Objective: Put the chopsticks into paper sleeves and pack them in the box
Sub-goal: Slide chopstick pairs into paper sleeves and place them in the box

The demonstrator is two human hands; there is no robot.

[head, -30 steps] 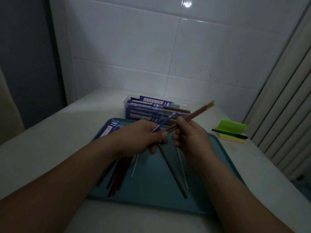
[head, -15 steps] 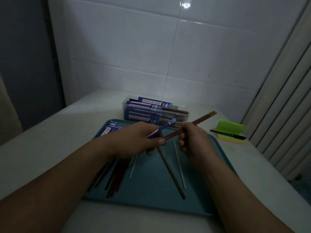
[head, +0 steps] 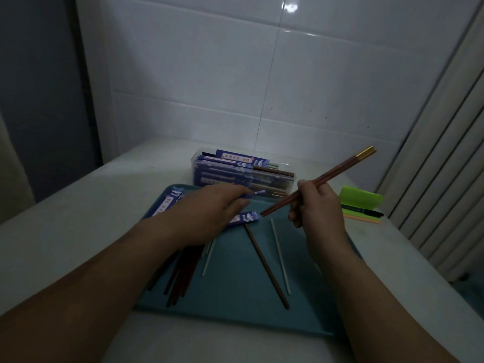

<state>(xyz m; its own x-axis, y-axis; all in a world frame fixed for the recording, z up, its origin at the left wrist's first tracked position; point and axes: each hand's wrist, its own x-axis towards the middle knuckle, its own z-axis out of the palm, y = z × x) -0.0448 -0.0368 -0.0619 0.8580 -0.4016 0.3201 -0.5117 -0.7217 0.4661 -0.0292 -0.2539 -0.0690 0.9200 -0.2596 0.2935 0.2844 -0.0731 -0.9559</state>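
Kitchen-like: white-tiled wall (head: 340,87), counter (head: 78,218)

Teal tray (head: 235,292), flat on pale surface (head: 78,221), centre. Green folded pad (head: 362,199) stacked on orange sheets (head: 361,219), on the surface at 2 o'clock from the tray, with a black pen (head: 364,211) lying across the stack. White tiled wall (head: 209,74) at 12 o'clock; pale ribbed panel (head: 440,179) at 3 o'clock.

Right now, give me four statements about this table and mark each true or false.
The right hand holds brown chopsticks. True.
The box is empty. False: sleeved chopsticks fill it.
The pen lies on the tray. False: it rests on the green pad beside the tray.
Loose chopsticks lie on the tray. True.
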